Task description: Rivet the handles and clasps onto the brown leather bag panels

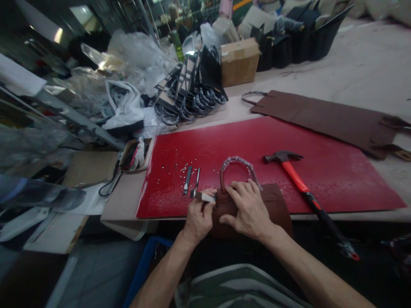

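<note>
A bag-making workshop — a hammer (311, 201) and slim metal tools (188, 179) lie on a red mat (208, 141) near a brown handbag (278, 207), with dark bags (278, 55) and heaped plastic wrapping (135, 51) behind — plainly working clutter.

Left hand (199, 214) and right hand (248, 209): bare, one pair. Wrists (189, 237): bare, narrower than the limbs behind. Forearms (163, 269): two, bare as far as visible, smooth in outline, thickening away from the hands. Garment (240, 288), front of body: one, soft cloth; dark green ground, broad pale grey-green streaks, curved and tapering; rounded pale upper edge. Weave and finer markings: too dim to tell.
</note>
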A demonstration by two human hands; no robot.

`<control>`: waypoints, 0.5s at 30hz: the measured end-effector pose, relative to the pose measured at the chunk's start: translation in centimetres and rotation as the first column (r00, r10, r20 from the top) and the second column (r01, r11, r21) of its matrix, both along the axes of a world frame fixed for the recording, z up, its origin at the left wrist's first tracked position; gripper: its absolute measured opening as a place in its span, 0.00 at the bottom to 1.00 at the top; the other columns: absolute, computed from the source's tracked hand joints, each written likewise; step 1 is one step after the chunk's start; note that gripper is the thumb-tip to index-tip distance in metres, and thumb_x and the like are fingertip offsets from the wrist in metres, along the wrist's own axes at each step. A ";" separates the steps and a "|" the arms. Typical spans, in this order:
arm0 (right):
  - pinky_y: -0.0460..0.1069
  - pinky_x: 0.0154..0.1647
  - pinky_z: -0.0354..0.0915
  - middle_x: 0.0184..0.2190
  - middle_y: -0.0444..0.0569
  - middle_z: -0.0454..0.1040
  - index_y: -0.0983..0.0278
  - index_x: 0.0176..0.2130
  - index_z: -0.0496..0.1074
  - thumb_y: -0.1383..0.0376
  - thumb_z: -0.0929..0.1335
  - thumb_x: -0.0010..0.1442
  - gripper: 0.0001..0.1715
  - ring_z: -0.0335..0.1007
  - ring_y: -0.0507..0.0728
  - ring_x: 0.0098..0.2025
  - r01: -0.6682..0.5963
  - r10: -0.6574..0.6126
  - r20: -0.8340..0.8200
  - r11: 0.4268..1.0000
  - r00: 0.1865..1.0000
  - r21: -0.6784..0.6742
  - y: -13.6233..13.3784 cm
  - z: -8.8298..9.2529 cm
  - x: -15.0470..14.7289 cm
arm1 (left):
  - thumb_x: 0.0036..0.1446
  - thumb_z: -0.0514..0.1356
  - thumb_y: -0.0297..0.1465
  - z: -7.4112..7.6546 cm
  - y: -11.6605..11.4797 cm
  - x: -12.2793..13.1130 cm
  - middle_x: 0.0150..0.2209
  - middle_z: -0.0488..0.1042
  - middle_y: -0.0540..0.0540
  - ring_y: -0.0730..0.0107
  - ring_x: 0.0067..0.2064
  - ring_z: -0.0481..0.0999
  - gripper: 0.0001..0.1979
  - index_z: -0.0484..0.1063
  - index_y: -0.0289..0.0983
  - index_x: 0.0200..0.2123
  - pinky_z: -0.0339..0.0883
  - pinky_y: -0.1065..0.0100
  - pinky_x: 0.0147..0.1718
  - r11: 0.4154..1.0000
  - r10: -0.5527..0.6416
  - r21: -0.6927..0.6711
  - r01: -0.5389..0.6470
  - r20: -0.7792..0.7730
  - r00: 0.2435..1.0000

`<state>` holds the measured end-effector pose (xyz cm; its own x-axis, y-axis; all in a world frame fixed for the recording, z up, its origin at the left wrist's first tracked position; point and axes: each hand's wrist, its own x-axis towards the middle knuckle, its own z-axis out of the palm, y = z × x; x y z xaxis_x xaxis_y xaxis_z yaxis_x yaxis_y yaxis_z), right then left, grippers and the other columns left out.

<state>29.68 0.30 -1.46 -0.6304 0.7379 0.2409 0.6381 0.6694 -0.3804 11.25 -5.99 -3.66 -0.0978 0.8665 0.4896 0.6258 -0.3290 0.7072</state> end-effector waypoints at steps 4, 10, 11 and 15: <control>0.64 0.66 0.48 0.52 0.57 0.70 0.68 0.53 0.70 0.46 0.78 0.44 0.45 0.62 0.67 0.53 -0.002 0.002 0.001 1.000 1.000 0.004 -0.1 0.0 0.1 | 0.62 0.55 0.24 0.2 0.2 0.0 0.46 0.78 0.42 0.63 0.51 0.77 0.12 0.73 0.37 0.47 0.72 0.60 0.53 0.998 -0.031 -0.060 0.034 0.049 0.998; 0.64 0.66 0.47 0.51 0.57 0.71 0.67 0.52 0.71 0.46 0.78 0.43 0.44 0.63 0.67 0.53 0.010 -0.010 -0.005 1.000 1.000 0.024 -0.2 -0.1 0.1 | 0.62 0.55 0.23 0.0 0.1 0.7 0.45 0.79 0.42 0.64 0.49 0.79 0.11 0.73 0.37 0.45 0.73 0.62 0.51 0.999 0.017 0.029 -0.019 0.062 0.998; 0.64 0.66 0.47 0.51 0.57 0.71 0.67 0.52 0.71 0.46 0.78 0.43 0.44 0.62 0.67 0.53 0.011 -0.011 -0.007 1.000 1.000 0.026 -0.2 -0.2 0.1 | 0.62 0.55 0.23 -0.1 0.0 0.8 0.44 0.79 0.42 0.64 0.49 0.79 0.11 0.73 0.37 0.45 0.73 0.62 0.51 0.999 0.030 0.043 -0.032 0.054 0.998; 0.64 0.66 0.47 0.51 0.56 0.71 0.67 0.52 0.71 0.45 0.78 0.44 0.44 0.63 0.66 0.52 0.011 -0.011 -0.014 0.999 1.000 0.030 -0.2 -0.2 0.1 | 0.62 0.55 0.23 -0.5 -0.2 0.8 0.44 0.79 0.42 0.64 0.48 0.79 0.11 0.74 0.36 0.45 0.74 0.63 0.51 0.994 0.070 0.084 -0.071 0.018 0.997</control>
<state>29.80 0.12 -1.67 -0.6187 0.7371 0.2718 0.6406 0.6736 -0.3686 12.07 -6.14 -4.17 -0.1647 0.8128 0.5588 0.6392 -0.3435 0.6880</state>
